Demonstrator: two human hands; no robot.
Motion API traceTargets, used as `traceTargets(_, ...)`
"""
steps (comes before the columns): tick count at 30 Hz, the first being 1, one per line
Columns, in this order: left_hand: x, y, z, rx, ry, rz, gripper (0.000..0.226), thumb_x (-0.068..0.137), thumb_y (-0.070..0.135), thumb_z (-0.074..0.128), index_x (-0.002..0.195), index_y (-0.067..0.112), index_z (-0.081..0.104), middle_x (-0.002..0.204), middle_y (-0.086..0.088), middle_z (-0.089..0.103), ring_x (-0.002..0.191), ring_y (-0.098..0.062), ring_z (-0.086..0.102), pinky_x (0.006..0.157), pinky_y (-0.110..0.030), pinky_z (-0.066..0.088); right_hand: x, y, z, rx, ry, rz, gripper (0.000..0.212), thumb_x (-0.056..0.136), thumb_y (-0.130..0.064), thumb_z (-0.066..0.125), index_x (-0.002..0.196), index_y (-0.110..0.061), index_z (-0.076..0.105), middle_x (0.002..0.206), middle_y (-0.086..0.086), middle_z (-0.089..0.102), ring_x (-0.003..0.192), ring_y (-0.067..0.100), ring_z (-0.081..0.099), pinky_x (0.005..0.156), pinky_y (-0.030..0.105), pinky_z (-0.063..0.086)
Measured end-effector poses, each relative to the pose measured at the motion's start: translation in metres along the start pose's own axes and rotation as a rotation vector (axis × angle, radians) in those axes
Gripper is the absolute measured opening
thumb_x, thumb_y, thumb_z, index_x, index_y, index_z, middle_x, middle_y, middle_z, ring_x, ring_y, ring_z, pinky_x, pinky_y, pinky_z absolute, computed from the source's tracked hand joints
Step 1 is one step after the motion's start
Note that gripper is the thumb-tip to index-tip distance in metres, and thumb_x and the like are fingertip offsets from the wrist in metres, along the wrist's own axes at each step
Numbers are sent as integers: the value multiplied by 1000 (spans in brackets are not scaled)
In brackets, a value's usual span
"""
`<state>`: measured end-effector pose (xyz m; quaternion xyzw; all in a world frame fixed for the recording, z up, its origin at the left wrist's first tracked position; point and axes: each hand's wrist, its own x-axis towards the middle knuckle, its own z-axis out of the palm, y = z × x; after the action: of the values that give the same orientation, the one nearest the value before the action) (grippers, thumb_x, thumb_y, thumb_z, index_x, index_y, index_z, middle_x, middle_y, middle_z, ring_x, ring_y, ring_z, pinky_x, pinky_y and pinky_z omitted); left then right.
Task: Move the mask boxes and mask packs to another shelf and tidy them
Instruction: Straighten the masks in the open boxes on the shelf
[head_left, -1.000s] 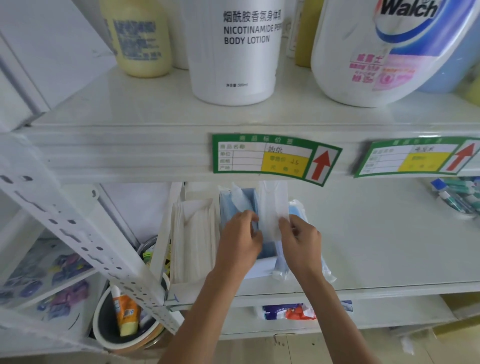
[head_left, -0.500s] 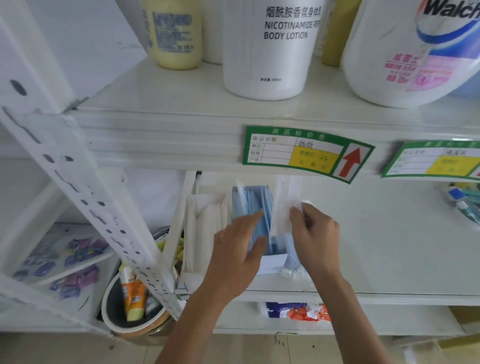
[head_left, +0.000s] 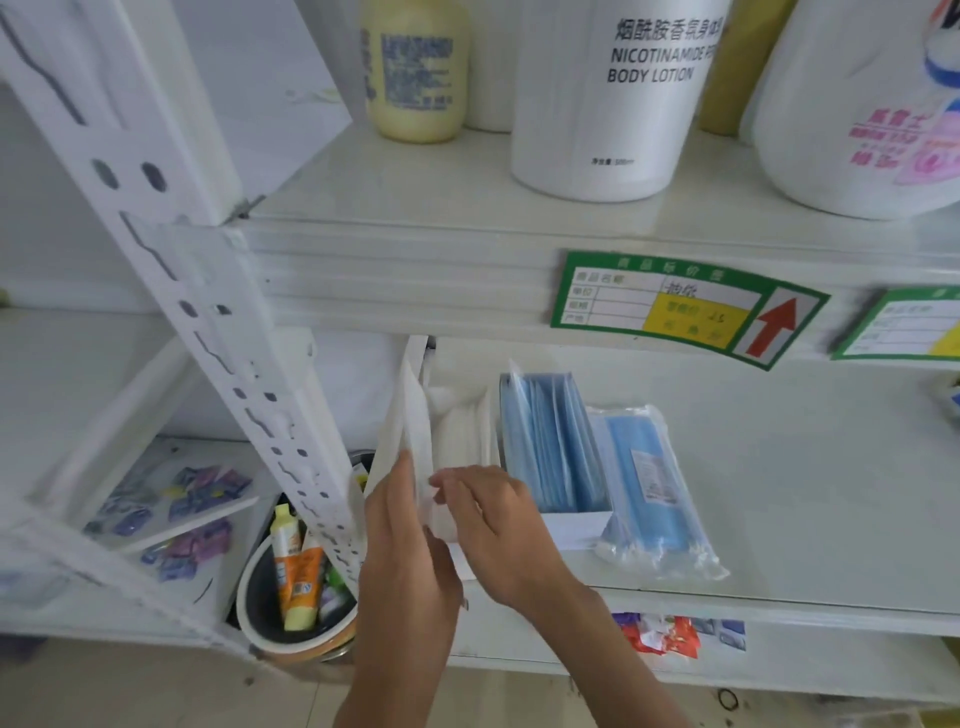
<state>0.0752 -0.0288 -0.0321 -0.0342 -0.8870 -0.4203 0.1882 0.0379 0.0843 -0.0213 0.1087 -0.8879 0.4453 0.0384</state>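
On the middle shelf (head_left: 779, 493) stand two open boxes side by side. The left box (head_left: 462, 441) holds white mask packs; the right box (head_left: 550, 447) holds blue mask packs. A clear pack of blue masks (head_left: 649, 483) lies flat just right of the boxes. My left hand (head_left: 405, 525) pinches a white mask pack (head_left: 408, 426) that stands upright at the left box's left edge. My right hand (head_left: 493, 514) grips the same pack's lower end, in front of the white box.
A perforated white upright (head_left: 218, 322) slants down just left of the boxes. A bucket (head_left: 296, 597) with tubes sits below left. Large lotion bottles (head_left: 623, 93) stand on the upper shelf. Green price tags (head_left: 685, 306) hang on its edge. Snack packets (head_left: 660, 631) lie on the lower shelf.
Both hands moved left from the blue box to the white box. They now hold a white mask pack. The view shifted right, so the flat blue pack shows fully.
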Motion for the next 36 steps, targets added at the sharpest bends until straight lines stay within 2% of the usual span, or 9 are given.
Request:
traceTargets(3, 3, 0, -3, 2, -27, -17, 86, 82, -16, 58, 156, 17, 27, 144, -7, 44, 107, 37, 33, 77, 10, 30, 6, 17, -7, -313, -97, -60, 30, 97, -13, 43, 113, -19, 68, 119, -6, 66, 113, 9, 55, 104, 28, 42)
traceTargets(9, 22, 6, -1, 119, -146, 45, 78, 95, 22, 46, 155, 41, 1, 136, 5, 57, 99, -10, 62, 77, -24, 46, 2, 19, -7, -542, -141, -179, 25, 92, -15, 49, 105, -17, 70, 113, -3, 64, 109, 17, 53, 102, 30, 38)
traceTargets(13, 39, 4, 5, 223, -139, 111, 85, 92, 12, 59, 158, 28, 7, 106, 2, 70, 89, -18, 68, 86, -35, 54, 1, 17, -8, -555, -140, -182, 20, 86, -11, 49, 92, -16, 67, 96, 0, 67, 97, 19, 54, 97, 31, 40)
traceTargets(18, 38, -2, 8, 248, -168, 115, 89, 91, 13, 54, 160, 36, 2, 127, 2, 60, 109, -15, 61, 102, -45, 44, -2, 20, -9, -465, -94, -207, 21, 87, -4, 49, 96, -13, 66, 92, 3, 68, 89, 20, 57, 89, 31, 47)
traceTargets(21, 32, -4, 8, 226, -178, 240, 90, 88, 1, 56, 160, 35, 16, 146, -1, 45, 118, -11, 54, 106, -41, 42, 0, 23, -8, -459, -45, -186, 31, 92, -10, 45, 114, -13, 66, 113, 3, 65, 104, 20, 56, 97, 31, 46)
traceTargets(24, 30, -11, 13, 237, -218, 231, 69, 89, 1, 64, 152, 20, 43, 143, -11, 50, 120, -21, 59, 105, -43, 47, 5, 26, -9, -490, -58, -200, 39, 96, -17, 41, 130, -12, 58, 134, 4, 58, 126, 22, 49, 112, 38, 36)
traceTargets(29, 21, -14, 18, 70, -86, 99, 45, 95, 2, 53, 138, 13, 50, 133, -3, 55, 119, -22, 56, 96, -40, 54, 10, 34, -6, -568, -133, -206, 43, 103, -25, 39, 146, -24, 43, 155, -2, 40, 147, 24, 28, 124, 51, 12)
traceTargets(33, 22, -19, 24, 194, -87, 50, 46, 89, -3, 59, 132, 10, 49, 119, -4, 64, 115, -24, 58, 121, -50, 29, 14, 43, -21, -609, 22, -132, 42, 101, -24, 38, 141, -25, 50, 152, -4, 46, 147, 23, 31, 124, 53, 11)
traceTargets(36, 18, -21, 26, 199, -127, 13, 57, 86, -4, 55, 137, 18, 41, 130, 0, 57, 122, -22, 57, 126, -46, 11, 13, 53, -39, -732, 20, -75, 49, 102, -35, 21, 136, -22, 53, 146, -4, 52, 143, 27, 38, 123, 56, 14)
